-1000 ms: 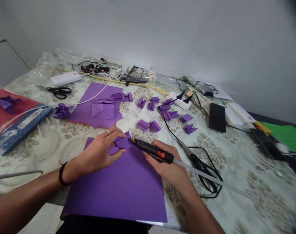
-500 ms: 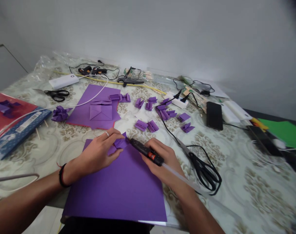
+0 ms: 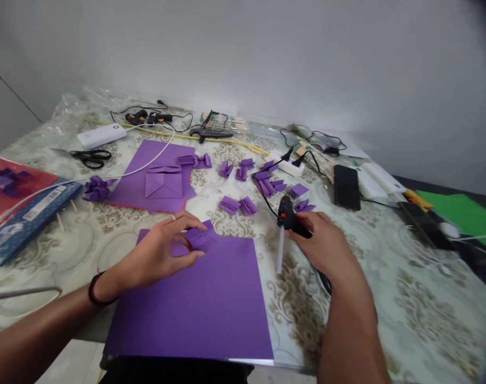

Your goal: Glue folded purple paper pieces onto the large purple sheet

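My left hand [image 3: 162, 246] curls its fingers around a small folded purple paper piece [image 3: 201, 233], steadying it at the top edge of a large purple paper sheet [image 3: 198, 304]. Thumb and forefinger lie on either side of this piece. Away to the right, my right hand [image 3: 325, 242] is closed on the handle of a black hot glue gun [image 3: 287, 213]. A translucent glue stick [image 3: 280, 250] sticks out of its back end towards me. Black scissors [image 3: 325, 280] are mostly hidden behind my right hand and forearm.
Several folded purple pieces [image 3: 230, 205] lie beyond the sheet. A purple paper flower [image 3: 96, 189] and more scissors [image 3: 91, 157] are at left. A power strip [image 3: 286, 164], cords and a phone [image 3: 347, 186] stand at back right. A white cable [image 3: 146, 162] crosses the table.
My right hand has carried the glue gun away from the folded piece to the right and turned it, so its nozzle points away from me. My left hand stays by the piece.
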### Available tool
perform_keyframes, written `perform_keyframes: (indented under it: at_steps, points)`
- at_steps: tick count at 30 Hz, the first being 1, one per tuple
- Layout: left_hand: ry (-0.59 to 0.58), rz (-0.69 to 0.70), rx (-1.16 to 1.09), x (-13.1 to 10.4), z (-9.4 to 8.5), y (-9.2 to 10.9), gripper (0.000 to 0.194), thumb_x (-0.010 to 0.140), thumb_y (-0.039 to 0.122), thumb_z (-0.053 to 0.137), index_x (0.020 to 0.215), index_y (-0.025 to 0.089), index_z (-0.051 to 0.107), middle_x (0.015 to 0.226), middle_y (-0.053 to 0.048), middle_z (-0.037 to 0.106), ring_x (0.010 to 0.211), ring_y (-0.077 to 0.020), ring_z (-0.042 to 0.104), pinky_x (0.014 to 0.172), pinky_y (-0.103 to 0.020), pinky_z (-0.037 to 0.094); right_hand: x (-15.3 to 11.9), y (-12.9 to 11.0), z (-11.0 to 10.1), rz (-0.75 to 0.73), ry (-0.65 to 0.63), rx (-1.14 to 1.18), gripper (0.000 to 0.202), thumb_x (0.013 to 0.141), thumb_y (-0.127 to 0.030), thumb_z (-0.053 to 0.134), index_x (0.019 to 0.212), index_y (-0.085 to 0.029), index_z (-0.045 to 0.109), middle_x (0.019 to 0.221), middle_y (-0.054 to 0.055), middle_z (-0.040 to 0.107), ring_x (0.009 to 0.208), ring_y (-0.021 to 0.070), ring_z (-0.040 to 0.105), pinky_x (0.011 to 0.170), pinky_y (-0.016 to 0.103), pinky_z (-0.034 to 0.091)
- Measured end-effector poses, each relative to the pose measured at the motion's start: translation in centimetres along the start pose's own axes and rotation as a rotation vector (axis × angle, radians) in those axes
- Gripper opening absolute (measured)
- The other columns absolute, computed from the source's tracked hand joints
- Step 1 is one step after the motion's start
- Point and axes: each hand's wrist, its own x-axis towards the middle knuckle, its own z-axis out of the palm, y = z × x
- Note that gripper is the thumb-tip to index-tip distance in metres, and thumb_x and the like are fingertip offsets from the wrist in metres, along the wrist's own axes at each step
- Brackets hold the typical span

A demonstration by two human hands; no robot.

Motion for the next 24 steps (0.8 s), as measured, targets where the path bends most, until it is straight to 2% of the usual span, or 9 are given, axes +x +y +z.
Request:
perform_keyframes:
  at_steps: [3, 6, 8, 10, 12, 15, 20, 24]
  points:
    - [-0.014, -0.038, -0.171, -0.2, 0.2, -0.1, 0.035, 0.089, 0.026, 0.079, 0.122, 0.025, 0.067, 0.123, -0.005, 0.062, 0.102, -0.0184, 0.069, 0.083, -0.03, 0.065, 0.1, 1.3, -0.6, 0.022, -0.094, -0.014, 0.038, 0.077, -0.035, 0.075, 0.111, -0.019, 0.074, 0.111, 0.014, 0.073, 0.097, 0.0335, 0.071, 0.088, 0.046, 0.054]
    - [-0.028, -0.029, -0.24, -0.3, 0.3, 0.0, 0.038, 0.087, 0.026, 0.082, 0.122, 0.025, 0.068, 0.123, -0.004, 0.062, 0.101, -0.017, 0.069, 0.085, -0.029, 0.065, -0.3, 0.0, -1.2, 0.006, -0.039, 0.051, 0.042, 0.081, -0.042, 0.075, 0.117, -0.021, 0.074, 0.119, 0.013, 0.072, 0.1, 0.0333, 0.071, 0.089, 0.047, 0.054]
    - [-0.035, -0.013, -0.23, -0.4, 0.3, 0.1, 0.038, 0.087, 0.025, 0.082, 0.122, 0.026, 0.067, 0.123, -0.004, 0.063, 0.1, -0.0164, 0.069, 0.084, -0.028, 0.065, -0.9, -2.5, -1.2, -0.054, -0.023, 0.21, 0.037, 0.087, -0.046, 0.073, 0.116, -0.023, 0.074, 0.118, 0.011, 0.071, 0.099, 0.0297, 0.071, 0.089, 0.044, 0.055]
    - [-0.038, 0.022, -0.18, -0.3, 0.2, 0.4, 0.038, 0.087, 0.022, 0.081, 0.122, 0.025, 0.067, 0.122, -0.004, 0.065, 0.099, -0.0167, 0.07, 0.083, -0.027, 0.065, -1.9, -5.8, -0.7, -0.188, -0.151, 0.47, 0.027, 0.093, -0.044, 0.071, 0.113, -0.025, 0.074, 0.114, 0.009, 0.071, 0.1, 0.0253, 0.071, 0.091, 0.039, 0.055]
    - [-0.049, 0.071, -0.1, -0.3, 0.1, 0.7, 0.038, 0.088, 0.019, 0.079, 0.123, 0.024, 0.065, 0.121, -0.005, 0.068, 0.102, -0.018, 0.071, 0.084, -0.029, 0.065, -2.9, -8.9, 0.1, -0.296, -0.292, 0.631, 0.021, 0.099, -0.039, 0.065, 0.114, -0.027, 0.074, 0.111, 0.006, 0.073, 0.103, 0.022, 0.07, 0.093, 0.035, 0.055]
    - [-0.069, 0.143, -0.004, -0.3, 0.1, 1.1, 0.039, 0.088, 0.014, 0.077, 0.123, 0.022, 0.063, 0.12, -0.006, 0.07, 0.106, -0.0201, 0.071, 0.085, -0.029, 0.064, -4.2, -11.8, 1.2, -0.317, -0.387, 0.721, 0.018, 0.103, -0.035, 0.062, 0.115, -0.028, 0.074, 0.107, 0.004, 0.075, 0.098, 0.0186, 0.071, 0.09, 0.031, 0.054]
    - [-0.047, 0.235, 0.085, -0.5, 0.4, 0.9, 0.04, 0.09, 0.014, 0.075, 0.126, 0.021, 0.062, 0.119, -0.006, 0.071, 0.113, -0.021, 0.069, 0.096, -0.033, 0.061, -5.0, -12.2, 2.1, -0.221, -0.423, 0.815, 0.014, 0.101, -0.035, 0.067, 0.106, -0.026, 0.076, 0.099, 0.002, 0.075, 0.09, 0.0174, 0.071, 0.083, 0.03, 0.053]
    - [-0.031, 0.283, 0.115, -0.5, 0.6, 0.7, 0.04, 0.091, 0.013, 0.073, 0.129, 0.021, 0.061, 0.12, -0.007, 0.072, 0.116, -0.0204, 0.069, 0.101, -0.033, 0.06, -5.1, -12.0, 2.5, -0.163, -0.464, 0.931, 0.015, 0.099, -0.033, 0.07, 0.112, -0.028, 0.073, 0.102, 0.002, 0.074, 0.093, 0.0173, 0.07, 0.085, 0.029, 0.053]
